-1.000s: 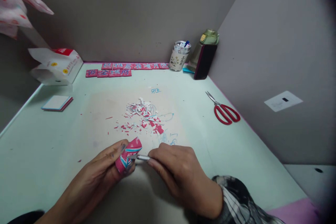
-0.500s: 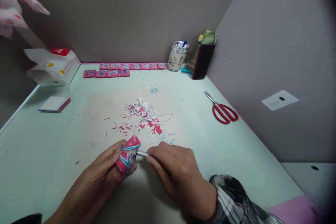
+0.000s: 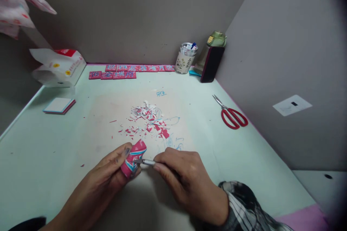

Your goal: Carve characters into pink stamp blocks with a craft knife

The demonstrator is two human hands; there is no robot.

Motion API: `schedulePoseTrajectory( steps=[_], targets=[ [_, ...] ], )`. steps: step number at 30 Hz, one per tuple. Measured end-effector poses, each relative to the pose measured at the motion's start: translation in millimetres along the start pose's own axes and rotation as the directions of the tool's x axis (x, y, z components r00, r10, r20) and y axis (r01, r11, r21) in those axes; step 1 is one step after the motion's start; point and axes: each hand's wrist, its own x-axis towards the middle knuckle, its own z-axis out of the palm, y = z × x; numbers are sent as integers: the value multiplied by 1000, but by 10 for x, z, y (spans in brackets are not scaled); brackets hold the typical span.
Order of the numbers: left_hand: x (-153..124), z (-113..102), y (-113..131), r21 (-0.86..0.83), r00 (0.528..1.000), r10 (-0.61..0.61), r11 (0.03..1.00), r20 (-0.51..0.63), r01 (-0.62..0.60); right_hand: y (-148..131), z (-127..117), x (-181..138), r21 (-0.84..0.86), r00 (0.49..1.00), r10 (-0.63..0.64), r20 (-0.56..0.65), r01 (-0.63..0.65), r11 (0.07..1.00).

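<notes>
- The left hand pinches the pink piece, with its white and blue cut lines, above the table's near edge, tilted; its grip matches that of half a second ago.
- The right hand pinches the silver handle of the knife between thumb and fingers; the blade lies over the cut lines, a little lower on the piece than half a second ago.
- The scraps in mid-table and the red-handled scissors by the right edge have stayed put.
- Along the far edge, the front row of tiles ends in "金瑞府"; the back row includes "雅居" and "月", other characters being unclear.
- A blue "雅" is written beyond the scraps.
- The jar near the far right corner bears vertical characters, too small to read surely.
- The white box at the far left corner has a red panel with illegible lettering.
</notes>
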Motion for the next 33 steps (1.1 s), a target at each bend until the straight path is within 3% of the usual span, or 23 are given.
schedulePoseTrajectory(
  steps=[8, 15, 21, 33],
  targets=[
    [19, -94, -50, 91, 987, 60, 993, 150, -74, -2, 33, -15, -100, 999, -36, -38, 32, 994],
    [62, -131, -99, 61, 996, 29, 998, 90, -34, -9, 66, -26, -201, 994, -74, -85, 55, 978],
    [77, -162, -139, 72, 992, 39, 996, 119, -48, -18, 83, -17, -244, 990, -88, -115, 58, 968],
    [88, -172, -165, 94, 984, 26, 995, 178, -44, 13, 40, -2, 3, 994, -78, -72, 79, 997]
  ],
)
